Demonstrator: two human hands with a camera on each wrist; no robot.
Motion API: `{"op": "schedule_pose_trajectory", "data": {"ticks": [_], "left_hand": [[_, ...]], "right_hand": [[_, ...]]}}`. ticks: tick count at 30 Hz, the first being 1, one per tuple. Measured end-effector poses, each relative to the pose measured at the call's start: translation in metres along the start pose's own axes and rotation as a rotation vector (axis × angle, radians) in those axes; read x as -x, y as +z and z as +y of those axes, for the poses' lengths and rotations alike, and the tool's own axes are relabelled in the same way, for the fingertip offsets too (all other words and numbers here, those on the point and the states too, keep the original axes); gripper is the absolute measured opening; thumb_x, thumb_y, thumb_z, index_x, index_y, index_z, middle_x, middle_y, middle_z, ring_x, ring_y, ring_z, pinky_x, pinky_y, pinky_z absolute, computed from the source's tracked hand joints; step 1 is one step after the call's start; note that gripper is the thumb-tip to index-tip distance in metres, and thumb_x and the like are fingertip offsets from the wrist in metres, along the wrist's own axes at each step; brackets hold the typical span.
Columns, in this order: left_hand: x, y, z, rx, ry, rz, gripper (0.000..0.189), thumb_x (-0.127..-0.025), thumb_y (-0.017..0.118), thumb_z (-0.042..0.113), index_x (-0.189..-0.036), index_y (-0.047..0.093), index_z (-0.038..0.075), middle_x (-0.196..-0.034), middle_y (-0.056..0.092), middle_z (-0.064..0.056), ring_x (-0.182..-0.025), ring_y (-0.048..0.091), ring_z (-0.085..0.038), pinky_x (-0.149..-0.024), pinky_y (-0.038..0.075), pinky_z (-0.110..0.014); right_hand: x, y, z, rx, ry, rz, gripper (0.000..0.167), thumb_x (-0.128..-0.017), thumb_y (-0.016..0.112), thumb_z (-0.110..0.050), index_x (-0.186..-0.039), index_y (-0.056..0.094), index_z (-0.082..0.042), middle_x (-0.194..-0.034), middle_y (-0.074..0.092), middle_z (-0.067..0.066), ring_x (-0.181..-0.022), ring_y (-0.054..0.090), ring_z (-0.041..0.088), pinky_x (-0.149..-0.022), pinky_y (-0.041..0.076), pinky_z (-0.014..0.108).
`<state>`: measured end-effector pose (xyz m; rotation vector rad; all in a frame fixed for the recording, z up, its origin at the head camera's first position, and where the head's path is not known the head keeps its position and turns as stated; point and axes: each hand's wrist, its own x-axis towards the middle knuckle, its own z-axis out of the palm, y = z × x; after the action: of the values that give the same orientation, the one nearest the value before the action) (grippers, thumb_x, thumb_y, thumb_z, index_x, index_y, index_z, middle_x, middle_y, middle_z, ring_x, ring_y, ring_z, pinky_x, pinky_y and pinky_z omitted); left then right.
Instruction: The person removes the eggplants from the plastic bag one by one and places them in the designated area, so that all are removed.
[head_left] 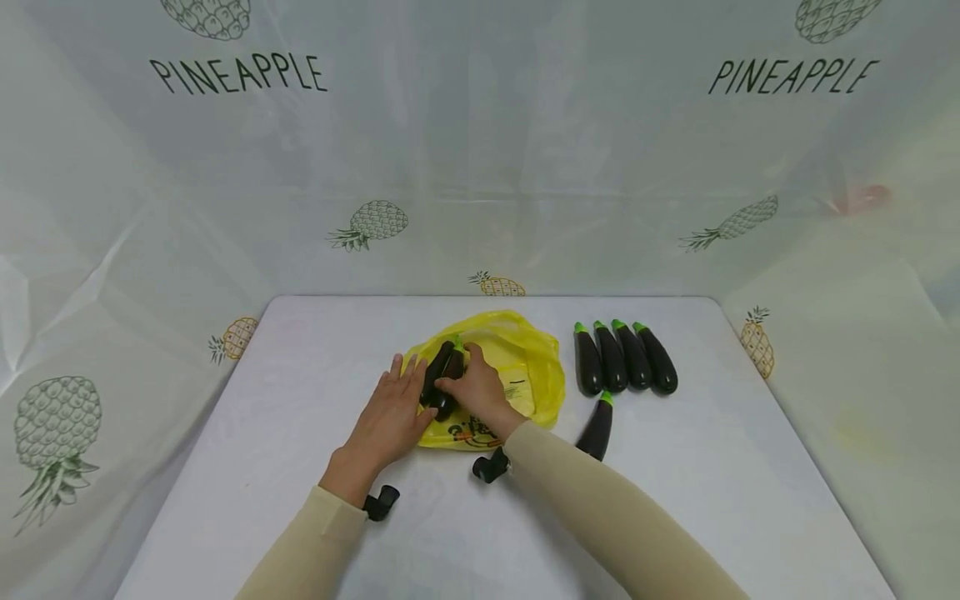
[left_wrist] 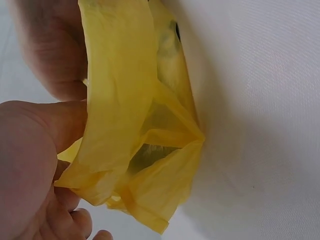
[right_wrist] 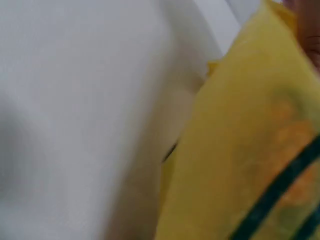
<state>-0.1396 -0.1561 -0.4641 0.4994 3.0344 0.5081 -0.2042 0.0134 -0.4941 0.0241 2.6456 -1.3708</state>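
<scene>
A yellow plastic bag (head_left: 536, 367) lies with its mouth spread on the table. Two dark purple eggplants with green stems, one on the left (head_left: 437, 367) and one on the right (head_left: 454, 365), lie side by side at its left part. My right hand (head_left: 483, 387) reaches over the bag and holds the right eggplant between thumb and fingers. My left hand (head_left: 390, 417) lies along the bag's left edge, fingers straight, next to the left eggplant. In the left wrist view the bag's yellow film (left_wrist: 120, 100) hides part of the hands; the right wrist view shows mostly its printed side (right_wrist: 240, 150).
Several eggplants (head_left: 613, 358) stand in a row right of the bag, stems to the back. Another eggplant (head_left: 597, 427) lies below them, partly behind my right sleeve (head_left: 592, 500). The white table (head_left: 330, 333) is backed by a pineapple-print curtain (head_left: 480, 150).
</scene>
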Motion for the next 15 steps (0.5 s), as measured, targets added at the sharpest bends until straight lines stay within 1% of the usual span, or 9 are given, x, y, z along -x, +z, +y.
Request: {"op": "schedule_pose_trajectory", "data": {"ticks": [3, 6, 11, 15], "left_hand": [[0.000, 0.000, -0.001, 0.007, -0.003, 0.010, 0.083, -0.103, 0.070, 0.031, -0.165, 0.026, -0.002, -0.169, 0.031, -0.024, -0.163, 0.012, -0.042, -0.130, 0.021, -0.059], [0.001, -0.001, 0.000, 0.008, -0.011, 0.008, 0.083, -0.103, 0.070, 0.031, -0.165, 0.026, -0.003, -0.169, 0.031, -0.024, -0.162, 0.012, -0.042, -0.130, 0.021, -0.059], [0.001, -0.003, 0.001, 0.009, -0.019, -0.001, 0.083, -0.104, 0.069, 0.032, -0.165, 0.026, -0.003, -0.169, 0.031, -0.024, -0.162, 0.012, -0.042, -0.130, 0.021, -0.059], [0.001, -0.003, 0.001, 0.020, -0.031, 0.001, 0.083, -0.103, 0.069, 0.032, -0.166, 0.026, -0.002, -0.170, 0.031, -0.023, -0.163, 0.011, -0.041, -0.130, 0.020, -0.058]], "right_hand": [[0.002, -0.007, -0.001, -0.065, 0.032, -0.025, 0.090, -0.090, 0.083, -0.029, -0.163, 0.033, -0.010, -0.132, 0.069, 0.022, -0.112, 0.072, 0.034, -0.096, 0.061, 0.048], [0.003, -0.013, -0.001, -0.091, 0.042, -0.052, 0.090, -0.089, 0.083, -0.023, -0.163, 0.032, -0.010, -0.126, 0.071, 0.020, -0.105, 0.074, 0.031, -0.093, 0.062, 0.046], [0.008, -0.026, -0.001, -0.070, 0.045, -0.105, 0.090, -0.090, 0.082, -0.020, -0.164, 0.031, -0.010, -0.130, 0.069, 0.022, -0.103, 0.075, 0.031, -0.092, 0.063, 0.047], [0.015, -0.037, -0.001, -0.054, 0.044, -0.124, 0.086, -0.091, 0.081, -0.020, -0.162, 0.034, -0.011, -0.134, 0.067, 0.021, -0.104, 0.075, 0.031, -0.092, 0.063, 0.049]]}}
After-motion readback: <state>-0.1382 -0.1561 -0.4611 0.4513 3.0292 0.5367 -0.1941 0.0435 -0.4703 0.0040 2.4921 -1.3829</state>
